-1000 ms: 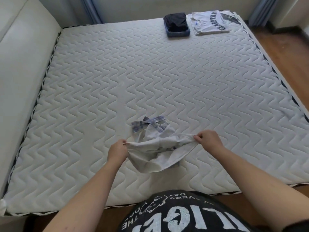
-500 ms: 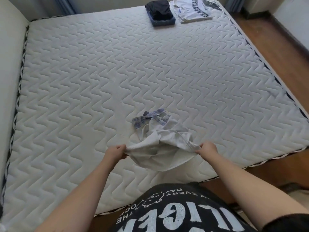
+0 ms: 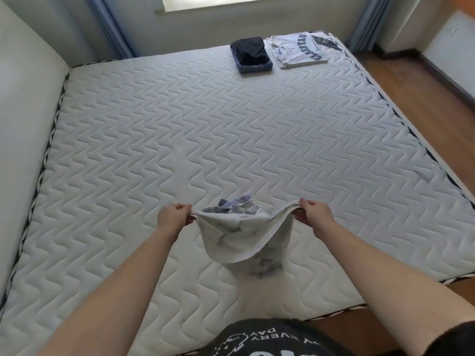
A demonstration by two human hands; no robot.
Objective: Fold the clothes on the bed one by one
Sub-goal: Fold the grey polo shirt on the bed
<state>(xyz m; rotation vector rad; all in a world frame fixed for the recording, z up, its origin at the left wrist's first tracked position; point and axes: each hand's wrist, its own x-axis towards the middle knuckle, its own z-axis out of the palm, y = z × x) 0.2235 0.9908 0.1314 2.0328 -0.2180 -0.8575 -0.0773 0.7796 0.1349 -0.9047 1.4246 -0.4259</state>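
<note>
Two hands are holding up one small piece of clothing over the near part of the bed (image 3: 231, 140). The left hand (image 3: 172, 217) is pinching one top corner of the white garment (image 3: 239, 240), with its fingers curled tight on the cloth. The right hand (image 3: 314, 214) is pinching the other top corner the same way. Both hands are held well apart, so the top edge of the cloth is stretching between them and dipping a little in the middle. Both arms are reaching forward from the near edge of the bed, bare up to the elbows.

The white garment is soft and thin, and it is hanging down in a baggy, rounded shape like a pouch. Its bottom is drooping close to the bed, and I cannot tell if it is touching. A checked blue and white part (image 3: 235, 204) is peeking out behind the top edge.

The bed is big and pale, with a puffy top stitched in wavy lines and a dark striped trim along its sides.

At the far end of the bed, a folded dark pile (image 3: 250, 52) is sitting in a neat square. Just beside it, toward the far right corner of the bed, a folded white shirt (image 3: 298, 51) with dark letters is lying flat
</note>
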